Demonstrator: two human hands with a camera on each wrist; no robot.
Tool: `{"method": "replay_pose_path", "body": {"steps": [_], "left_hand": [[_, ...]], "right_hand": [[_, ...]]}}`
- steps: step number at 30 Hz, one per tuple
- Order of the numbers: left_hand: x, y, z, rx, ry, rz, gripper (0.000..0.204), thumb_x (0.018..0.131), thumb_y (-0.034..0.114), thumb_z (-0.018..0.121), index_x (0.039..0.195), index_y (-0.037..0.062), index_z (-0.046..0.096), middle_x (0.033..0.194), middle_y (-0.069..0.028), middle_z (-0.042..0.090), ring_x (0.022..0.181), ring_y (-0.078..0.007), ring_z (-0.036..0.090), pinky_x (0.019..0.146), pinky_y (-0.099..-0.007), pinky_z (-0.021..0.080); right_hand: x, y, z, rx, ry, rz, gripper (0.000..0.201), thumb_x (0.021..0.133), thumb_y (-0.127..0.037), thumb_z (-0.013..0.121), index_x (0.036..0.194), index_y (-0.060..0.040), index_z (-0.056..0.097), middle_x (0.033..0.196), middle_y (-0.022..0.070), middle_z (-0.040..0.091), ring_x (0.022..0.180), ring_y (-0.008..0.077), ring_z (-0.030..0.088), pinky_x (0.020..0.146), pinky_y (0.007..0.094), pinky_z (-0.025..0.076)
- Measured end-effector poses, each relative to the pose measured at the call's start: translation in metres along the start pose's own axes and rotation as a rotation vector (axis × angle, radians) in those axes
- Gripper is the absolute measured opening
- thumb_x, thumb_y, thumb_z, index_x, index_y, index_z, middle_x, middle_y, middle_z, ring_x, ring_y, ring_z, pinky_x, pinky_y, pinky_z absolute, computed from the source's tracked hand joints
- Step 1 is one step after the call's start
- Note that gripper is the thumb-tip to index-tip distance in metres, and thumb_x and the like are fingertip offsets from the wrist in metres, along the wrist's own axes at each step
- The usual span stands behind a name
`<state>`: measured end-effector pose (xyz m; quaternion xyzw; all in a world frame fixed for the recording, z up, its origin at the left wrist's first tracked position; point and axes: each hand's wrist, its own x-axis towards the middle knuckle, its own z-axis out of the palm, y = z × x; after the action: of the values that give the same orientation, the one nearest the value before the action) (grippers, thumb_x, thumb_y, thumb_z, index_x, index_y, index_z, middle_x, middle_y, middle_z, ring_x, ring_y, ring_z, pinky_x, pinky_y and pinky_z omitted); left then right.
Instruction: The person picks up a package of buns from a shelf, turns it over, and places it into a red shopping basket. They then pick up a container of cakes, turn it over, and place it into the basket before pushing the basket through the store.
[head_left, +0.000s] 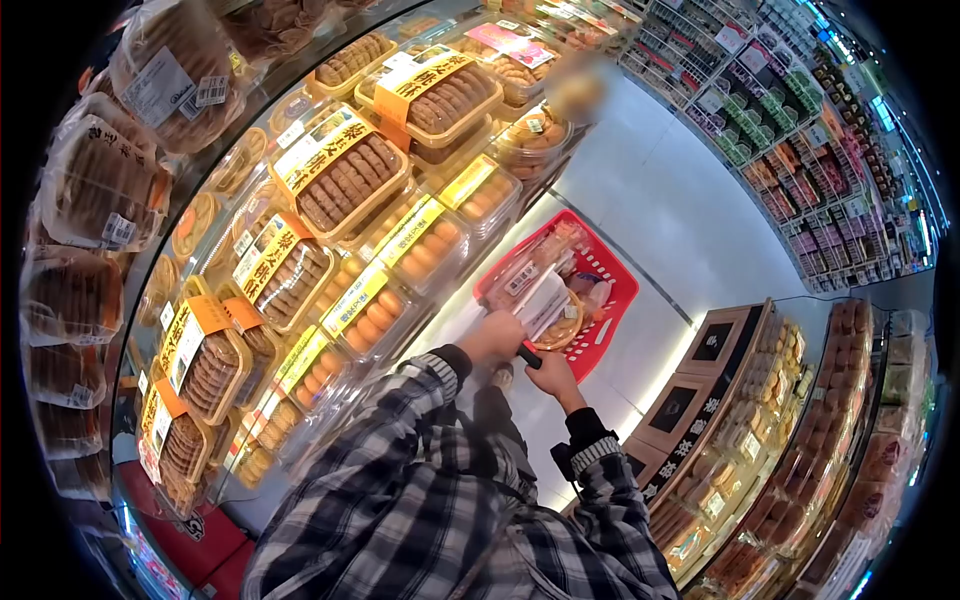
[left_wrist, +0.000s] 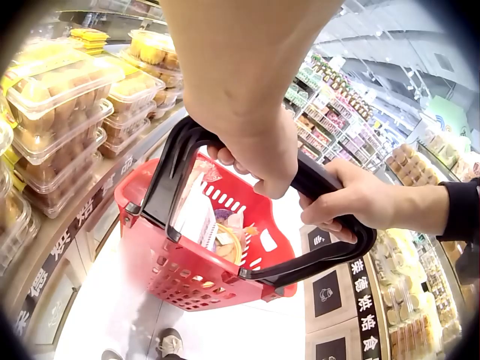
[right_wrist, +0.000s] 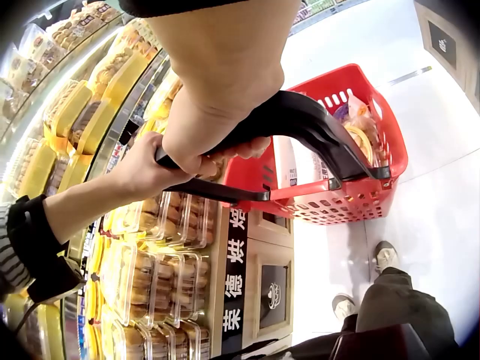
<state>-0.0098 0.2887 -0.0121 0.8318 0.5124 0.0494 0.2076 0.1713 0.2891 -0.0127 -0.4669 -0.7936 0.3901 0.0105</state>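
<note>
Both hands grip the black handle (left_wrist: 315, 180) of a red basket (left_wrist: 196, 271). In the head view the left hand (head_left: 492, 338) curls round it on the left and the right hand (head_left: 556, 378) holds it close by. The left wrist view shows the left hand (left_wrist: 259, 150) from above, fingers round the bar, and the right hand (left_wrist: 352, 199) near the handle's corner. Inside the basket lie a white package (head_left: 541, 303), a clear pack (head_left: 518, 278) and a round tub (head_left: 566, 322). In the right wrist view the right hand (right_wrist: 217, 124) partly covers the handle.
Stacked packs of cookies (head_left: 350, 180) and round pastries (head_left: 372, 318) fill a display on the left. A lower bakery shelf (head_left: 745, 430) runs along the right, with tall stocked racks (head_left: 800, 150) beyond. Pale floor (head_left: 660, 220) lies between them; shoes (left_wrist: 171, 343) show below the basket.
</note>
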Motion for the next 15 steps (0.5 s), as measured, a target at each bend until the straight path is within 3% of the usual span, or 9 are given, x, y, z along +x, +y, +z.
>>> {"method": "replay_pose_path", "body": {"steps": [6, 9, 15], "left_hand": [[0.019, -0.001, -0.012, 0.058, -0.089, -0.034, 0.014, 0.055, 0.020, 0.062, 0.065, 0.0098, 0.064, 0.061, -0.0121, 0.060, 0.060, -0.0302, 0.060, 0.057, -0.0396, 0.048], [0.028, -0.002, -0.014, 0.090, -0.092, -0.070, 0.016, 0.056, 0.021, 0.062, 0.068, 0.0108, 0.065, 0.064, -0.0107, 0.061, 0.063, -0.0285, 0.061, 0.058, -0.0387, 0.048], [0.041, -0.006, -0.008, 0.100, -0.100, -0.164, 0.016, 0.056, 0.022, 0.062, 0.068, 0.0124, 0.065, 0.068, -0.0087, 0.063, 0.068, -0.0260, 0.061, 0.060, -0.0374, 0.048]], "right_hand": [[0.015, 0.008, -0.016, -0.004, -0.097, 0.028, 0.033, 0.066, -0.026, 0.061, 0.088, -0.0021, 0.063, 0.072, 0.0242, 0.059, 0.074, 0.0374, 0.059, 0.071, 0.0431, 0.047], [0.023, 0.013, -0.021, 0.033, -0.076, -0.011, 0.029, 0.065, -0.022, 0.059, 0.081, 0.0019, 0.061, 0.070, 0.0242, 0.058, 0.071, 0.0377, 0.058, 0.066, 0.0422, 0.046], [0.037, 0.022, -0.030, 0.032, -0.060, -0.055, 0.031, 0.066, -0.024, 0.059, 0.084, 0.0007, 0.062, 0.071, 0.0240, 0.058, 0.072, 0.0373, 0.059, 0.067, 0.0419, 0.046]]}}
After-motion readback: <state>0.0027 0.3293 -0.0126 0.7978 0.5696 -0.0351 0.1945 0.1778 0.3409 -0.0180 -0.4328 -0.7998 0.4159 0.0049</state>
